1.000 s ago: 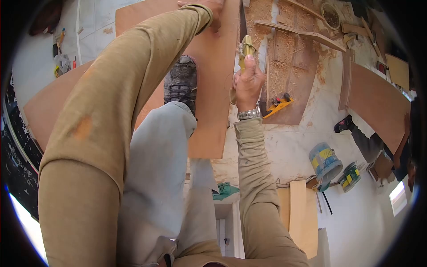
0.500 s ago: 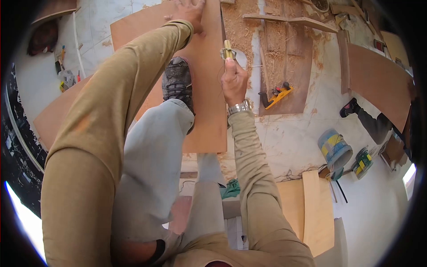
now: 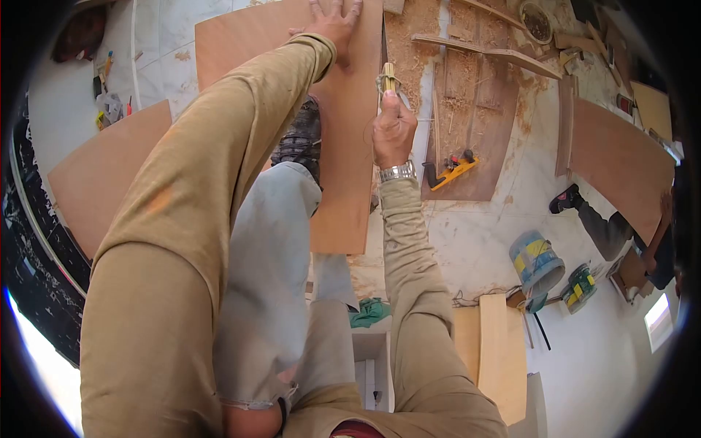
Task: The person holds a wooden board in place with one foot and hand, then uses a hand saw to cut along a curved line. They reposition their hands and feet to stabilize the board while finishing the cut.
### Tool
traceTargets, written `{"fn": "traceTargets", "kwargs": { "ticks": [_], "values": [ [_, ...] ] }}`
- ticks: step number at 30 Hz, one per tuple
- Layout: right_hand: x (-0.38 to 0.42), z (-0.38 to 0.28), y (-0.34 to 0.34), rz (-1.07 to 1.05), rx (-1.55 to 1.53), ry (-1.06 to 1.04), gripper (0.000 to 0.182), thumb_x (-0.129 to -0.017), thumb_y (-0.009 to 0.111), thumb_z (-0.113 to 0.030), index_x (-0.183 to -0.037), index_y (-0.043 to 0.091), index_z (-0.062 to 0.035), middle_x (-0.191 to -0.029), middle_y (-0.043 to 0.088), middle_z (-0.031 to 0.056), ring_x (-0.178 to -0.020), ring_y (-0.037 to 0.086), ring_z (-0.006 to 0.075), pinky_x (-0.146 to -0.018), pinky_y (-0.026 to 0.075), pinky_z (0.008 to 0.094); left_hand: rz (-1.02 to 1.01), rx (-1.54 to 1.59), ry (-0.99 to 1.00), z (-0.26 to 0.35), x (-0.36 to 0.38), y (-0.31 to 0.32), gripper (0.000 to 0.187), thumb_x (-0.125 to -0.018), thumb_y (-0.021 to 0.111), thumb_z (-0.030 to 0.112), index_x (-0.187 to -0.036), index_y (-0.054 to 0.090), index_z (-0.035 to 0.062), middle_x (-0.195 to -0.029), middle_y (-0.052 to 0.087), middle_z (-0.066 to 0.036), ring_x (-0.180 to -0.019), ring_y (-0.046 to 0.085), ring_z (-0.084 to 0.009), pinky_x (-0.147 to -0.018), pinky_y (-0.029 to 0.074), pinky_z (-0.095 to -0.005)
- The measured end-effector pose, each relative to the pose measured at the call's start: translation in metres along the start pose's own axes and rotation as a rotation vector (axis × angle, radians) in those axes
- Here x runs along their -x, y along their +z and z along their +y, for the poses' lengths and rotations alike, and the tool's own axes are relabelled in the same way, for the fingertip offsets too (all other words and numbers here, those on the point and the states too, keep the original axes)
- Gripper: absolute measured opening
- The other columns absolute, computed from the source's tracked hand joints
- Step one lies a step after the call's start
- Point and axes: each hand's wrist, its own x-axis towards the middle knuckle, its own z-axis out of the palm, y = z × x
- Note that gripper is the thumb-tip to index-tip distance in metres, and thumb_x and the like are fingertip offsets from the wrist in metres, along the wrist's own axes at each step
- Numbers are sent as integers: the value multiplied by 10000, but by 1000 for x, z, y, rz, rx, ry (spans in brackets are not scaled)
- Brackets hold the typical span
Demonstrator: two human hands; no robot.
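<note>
My left hand lies with spread fingers on the far part of a long reddish-brown wooden board. A dark laced shoe rests on that board beneath my left forearm. Beside the board's right edge, my right hand is closed around a short yellow stick-like tool with greyish material wound about it. Its upper end sticks out past my thumb, and the rest is hidden in my fist. A thin dark thread curves close to the fist.
A yellow hand plane sits on a brown panel strewn with shavings. Right of it are a bucket, a green tub and another person's leg. A curved panel lies at left.
The whole view has shifted slightly, and the hand plane and bucket appear a little further left. My left hand stays on the board; my right hand still grips the yellow tool.
</note>
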Motion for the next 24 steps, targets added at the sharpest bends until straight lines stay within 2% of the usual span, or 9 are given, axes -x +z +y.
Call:
{"fn": "traceTargets", "kwargs": {
  "ticks": [2,5,7,9,12,13,15,18,24],
  "values": [
    [44,-8,-15,6,3,62,450,-1085,516,-361,-758,551,-53,-596,401,-62,-521,375,40,-481,301,264,-17,-4,23,-1,-5,-3,1512,-577,1000,339,-1657,-54,243,-1718,-87,-182,-1540,51,-539,-1002,406,-818],
    [80,-17,-26,26,31,44,457,-1086,514,-352,-748,524,-44,-595,398,-56,-536,376,36,-495,303,261,-19,-7,33,0,-4,-3,1520,-571,1002,344,-1657,-57,236,-1718,-106,-172,-1532,69,-554,-1005,392,-829],
    [72,-18,-23,31,75,13,456,-1085,517,-342,-749,524,-35,-595,397,-52,-542,376,32,-500,305,257,-17,0,13,0,-5,3,1524,-569,1003,346,-1657,-59,229,-1717,-113,-171,-1529,63,-562,-1004,388,-832],
    [14,-14,-6,16,133,-34,451,-1083,523,-331,-753,537,-24,-597,397,-51,-547,372,26,-503,306,254,-2,0,17,2,-4,1,1529,-565,1004,348,-1656,-60,223,-1716,-115,-175,-1527,55,-568,-1004,384,-837],
    [-11,20,-2,51,96,-135,431,-1085,520,-335,-777,557,-36,-585,397,-53,-519,371,24,-478,305,249,0,-39,49,4,-2,-5,1539,-554,1008,347,-1656,-58,214,-1714,-114,-183,-1525,40,-574,-998,378,-845],
    [-6,17,-3,68,17,-75,422,-1087,516,-340,-788,558,-45,-578,397,-53,-500,368,29,-463,302,251,11,-50,44,3,-10,-4,1542,-550,1010,345,-1656,-56,212,-1713,-115,-186,-1524,34,-576,-994,377,-849],
    [54,11,-20,84,-119,97,404,-1089,509,-350,-809,560,-63,-564,398,-52,-461,363,39,-433,295,253,-6,-39,25,-1,-7,8,1545,-543,1012,344,-1656,-51,209,-1712,-117,-190,-1523,24,-579,-988,377,-853],
    [71,-9,-23,54,-222,178,382,-1088,508,-358,-829,553,-81,-543,396,-54,-415,353,53,-396,281,253,-3,-17,24,0,-5,0,1544,-539,1013,345,-1657,-43,208,-1711,-119,-193,-1523,17,-579,-985,383,-850],
    [59,9,-20,1,-111,128,410,-1082,519,-379,-804,532,-78,-523,390,-51,-428,371,53,-409,293,247,-12,-32,17,3,-4,-3,1542,-543,1013,359,-1657,-43,211,-1711,-124,-189,-1528,13,-569,-982,389,-848]
  ]
}}
